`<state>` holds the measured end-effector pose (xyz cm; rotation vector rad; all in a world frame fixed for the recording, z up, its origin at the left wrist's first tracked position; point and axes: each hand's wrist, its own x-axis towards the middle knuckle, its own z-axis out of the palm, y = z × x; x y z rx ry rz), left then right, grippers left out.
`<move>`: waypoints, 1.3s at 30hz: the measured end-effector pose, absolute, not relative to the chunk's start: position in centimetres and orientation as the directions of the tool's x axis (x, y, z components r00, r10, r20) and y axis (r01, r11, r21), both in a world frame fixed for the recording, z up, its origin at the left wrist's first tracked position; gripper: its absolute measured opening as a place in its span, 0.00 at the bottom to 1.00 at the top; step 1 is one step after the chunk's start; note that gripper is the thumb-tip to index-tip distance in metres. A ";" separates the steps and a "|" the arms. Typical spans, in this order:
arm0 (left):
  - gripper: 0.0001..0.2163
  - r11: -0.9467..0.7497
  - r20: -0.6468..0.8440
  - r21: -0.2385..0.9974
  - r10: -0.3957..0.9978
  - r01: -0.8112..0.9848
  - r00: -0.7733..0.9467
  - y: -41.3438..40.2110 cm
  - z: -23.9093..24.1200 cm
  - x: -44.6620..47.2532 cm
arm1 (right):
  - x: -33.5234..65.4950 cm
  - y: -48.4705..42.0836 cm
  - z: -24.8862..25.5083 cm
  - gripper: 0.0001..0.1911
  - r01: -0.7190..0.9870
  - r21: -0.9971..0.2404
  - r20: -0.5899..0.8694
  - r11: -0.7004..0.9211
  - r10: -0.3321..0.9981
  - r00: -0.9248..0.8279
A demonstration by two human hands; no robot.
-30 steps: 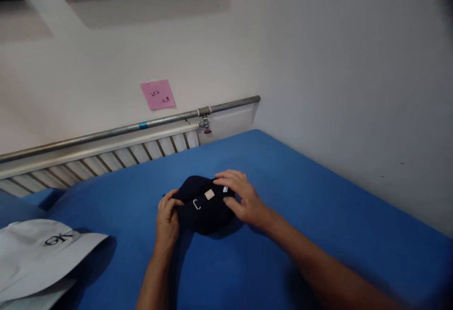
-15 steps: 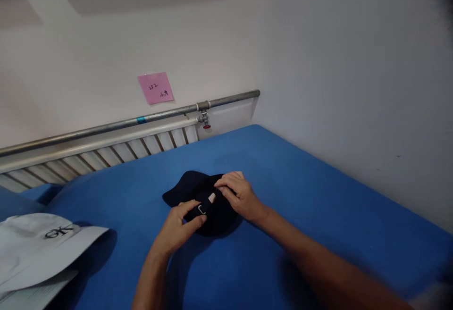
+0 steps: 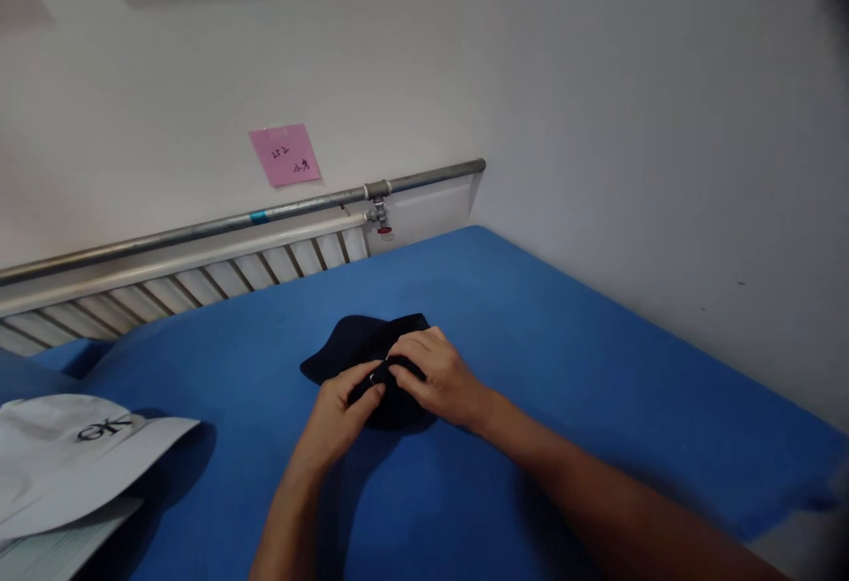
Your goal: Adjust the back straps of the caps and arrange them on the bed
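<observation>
A dark navy cap (image 3: 343, 344) lies on the blue surface with its brim pointing left and away from me. My left hand (image 3: 337, 417) pinches the cap's back strap between thumb and fingers, beside a small silver buckle (image 3: 373, 378). Close against it, my right hand (image 3: 439, 379) is closed on the strap from the other side, its fingers curled over the cap's edge. The two sets of fingertips nearly meet. Part of the strap and the cap's crown is hidden under the fingers.
A white cap (image 3: 59, 457) with dark letters sits at the left, over a pale flat item (image 3: 72, 538). Behind the blue surface (image 3: 531, 324) run a white radiator (image 3: 218, 279) and a metal pipe (image 3: 298, 207) with a red-handled valve (image 3: 383, 230). A pink note (image 3: 286, 156) is on the wall.
My right hand has moved left, closer to my left hand, and now pinches the strap. The pale patch beside the buckle is covered. The view has shifted slightly.
</observation>
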<state>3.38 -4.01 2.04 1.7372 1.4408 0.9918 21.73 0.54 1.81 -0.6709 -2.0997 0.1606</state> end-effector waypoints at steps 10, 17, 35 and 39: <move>0.17 -0.278 0.196 0.695 0.961 0.664 0.197 -4.2 2.0 4.1 | 21.6 0.7 0.9 0.08 0.421 -0.410 0.671 0.809 0.580 -0.462; 0.16 -0.252 0.167 0.718 0.967 0.648 0.191 -4.1 2.0 4.1 | 21.4 0.9 0.4 0.10 0.460 -0.385 0.658 0.800 0.588 -0.471; 0.15 -0.060 -0.021 0.918 0.980 0.391 0.198 -4.6 3.3 2.3 | 23.2 2.0 2.1 0.11 0.232 -0.747 0.405 0.623 0.703 -0.585; 0.16 -0.044 -0.026 0.932 0.982 0.360 0.188 -4.5 3.1 1.7 | 22.9 1.9 2.2 0.10 0.152 -0.863 0.321 0.481 0.756 -0.571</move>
